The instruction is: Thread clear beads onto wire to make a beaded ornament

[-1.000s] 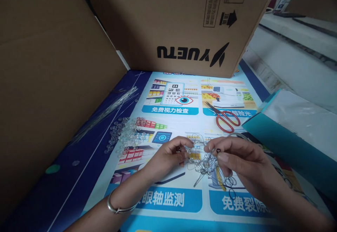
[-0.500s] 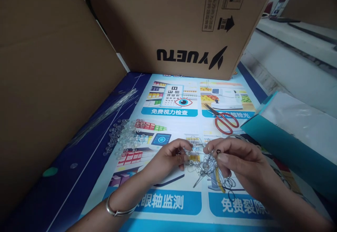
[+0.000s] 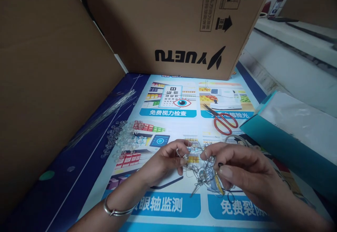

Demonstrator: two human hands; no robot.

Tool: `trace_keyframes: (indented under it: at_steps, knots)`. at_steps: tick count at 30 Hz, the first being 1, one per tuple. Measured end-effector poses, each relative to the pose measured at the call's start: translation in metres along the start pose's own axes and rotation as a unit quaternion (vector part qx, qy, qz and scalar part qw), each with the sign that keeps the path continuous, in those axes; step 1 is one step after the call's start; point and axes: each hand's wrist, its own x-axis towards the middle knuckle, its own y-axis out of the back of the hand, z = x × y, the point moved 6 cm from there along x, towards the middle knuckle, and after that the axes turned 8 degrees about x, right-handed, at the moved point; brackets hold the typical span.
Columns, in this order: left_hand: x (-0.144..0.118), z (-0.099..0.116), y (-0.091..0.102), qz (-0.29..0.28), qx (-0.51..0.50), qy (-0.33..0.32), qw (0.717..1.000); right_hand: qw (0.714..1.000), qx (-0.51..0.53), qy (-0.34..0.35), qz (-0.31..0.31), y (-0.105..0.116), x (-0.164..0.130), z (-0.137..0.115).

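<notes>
We see the tangle of thin silver wire and clear beads (image 3: 202, 170) lying on the printed blue poster (image 3: 168, 204), between our fingertips; our right hand (image 3: 237, 168) pinches its strands, palm down; our left hand (image 3: 165, 160) pinches one small wire loop (image 3: 179, 152).

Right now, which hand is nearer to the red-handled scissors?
The right hand. It works just below the red-handled scissors, slightly to their right; the left hand is farther away, lower and to their left.
</notes>
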Motion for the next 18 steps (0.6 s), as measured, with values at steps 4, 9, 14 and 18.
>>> trace_keyframes:
  at_steps: [4,9,14,18]
  knots:
    - [0.000,-0.001,-0.001,-0.019,0.009,0.000,1.000,1.000,-0.003,0.005,-0.010,-0.003,0.001,-0.002]
    - [-0.003,0.009,-0.002,0.021,0.177,-0.039,0.983,1.000,-0.024,-0.005,-0.006,-0.003,0.006,0.004]
    - [-0.011,0.034,-0.007,0.101,0.377,-0.120,0.913,0.999,-0.021,-0.033,-0.011,-0.003,0.011,0.014]
    - [-0.022,0.053,-0.011,0.175,0.472,-0.171,0.847,0.996,-0.062,-0.061,-0.021,-0.004,0.009,0.018]
